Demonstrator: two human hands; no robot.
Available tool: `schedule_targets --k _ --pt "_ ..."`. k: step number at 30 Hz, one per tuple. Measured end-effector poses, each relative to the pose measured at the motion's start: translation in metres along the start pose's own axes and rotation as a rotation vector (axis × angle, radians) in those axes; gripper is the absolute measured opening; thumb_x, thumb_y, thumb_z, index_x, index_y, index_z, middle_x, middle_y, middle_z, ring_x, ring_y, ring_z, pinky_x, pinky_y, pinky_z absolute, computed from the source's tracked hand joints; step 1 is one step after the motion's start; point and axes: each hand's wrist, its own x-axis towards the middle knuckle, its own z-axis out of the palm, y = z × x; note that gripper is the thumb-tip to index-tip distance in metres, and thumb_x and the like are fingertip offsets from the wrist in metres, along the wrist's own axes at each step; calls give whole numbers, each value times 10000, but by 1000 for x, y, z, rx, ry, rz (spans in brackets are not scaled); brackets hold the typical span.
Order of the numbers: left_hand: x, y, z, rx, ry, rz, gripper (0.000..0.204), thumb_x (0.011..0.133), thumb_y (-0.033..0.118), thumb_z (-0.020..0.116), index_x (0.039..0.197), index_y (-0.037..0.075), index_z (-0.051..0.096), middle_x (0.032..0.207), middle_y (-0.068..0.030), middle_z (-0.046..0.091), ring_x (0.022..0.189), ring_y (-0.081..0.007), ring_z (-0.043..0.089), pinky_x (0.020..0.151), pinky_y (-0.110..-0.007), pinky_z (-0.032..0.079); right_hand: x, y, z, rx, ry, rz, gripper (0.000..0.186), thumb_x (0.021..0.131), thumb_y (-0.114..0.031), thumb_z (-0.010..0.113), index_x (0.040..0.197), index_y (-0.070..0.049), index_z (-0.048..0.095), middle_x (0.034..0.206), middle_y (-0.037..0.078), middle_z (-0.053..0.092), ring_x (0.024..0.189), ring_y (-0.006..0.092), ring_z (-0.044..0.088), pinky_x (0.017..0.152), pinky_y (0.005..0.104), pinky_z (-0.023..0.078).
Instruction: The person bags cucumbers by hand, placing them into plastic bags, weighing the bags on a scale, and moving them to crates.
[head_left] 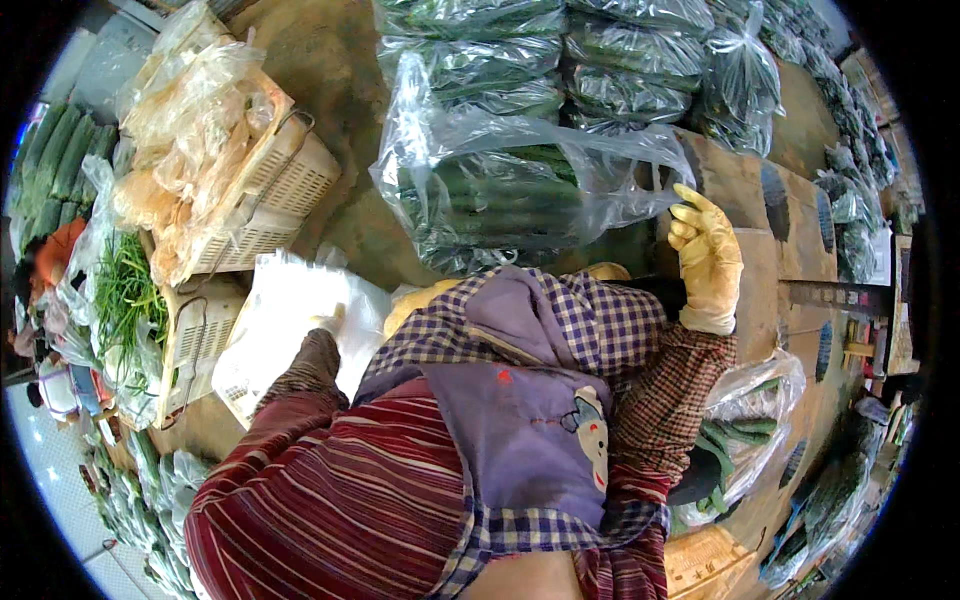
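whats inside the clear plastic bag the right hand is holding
Long green cucumbers, stacked lengthwise in the clear bag held by the gloved right hand. The bag's bottom is hidden behind the person's apron.

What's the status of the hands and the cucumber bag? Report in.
Right hand, gloved, grips the clear cucumber bag by its edge. Left hand mostly hidden, on white bags. Nothing blocking.
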Motion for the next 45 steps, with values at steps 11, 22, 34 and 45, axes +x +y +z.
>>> schedule_targets --k 11,22,34,45 --pt "-29 -24 -170 -481 242 668 354 823 385 581 872 39 635 772 -97 636 664 -174 601 523 -330 464 -3 7 7 -200 -34 62 357 879 -264 506 1034 52 569 941 154 629 756 149 594 674 238 479" --pt "-328 85 -340 -797 29 1380 148 803 191 629 787 45 649 631 -10 577 575 -86 518 504 -268 410 1 165 242 -1269 -827 -285 787 628 -411 711 1257 -45 412 1155 192 499 1088 327 469 962 385 342" --pt "-331 92 -358 -1334 -369 1715 205 828 211 610 925 31 615 768 -30 602 641 -89 545 552 -225 437 14 181 228 -1259 -471 -69 327 781 -306 543 1026 -100 611 1056 144 597 980 302 562 829 386 440" --pt "-497 211 -414 -1255 -1365 1959 256 881 315 545 925 64 574 759 -22 603 590 -89 568 492 -206 474 -78 7 76 -238 225 55 143 851 -192 576 893 -66 628 812 53 617 749 170 580 666 292 471"
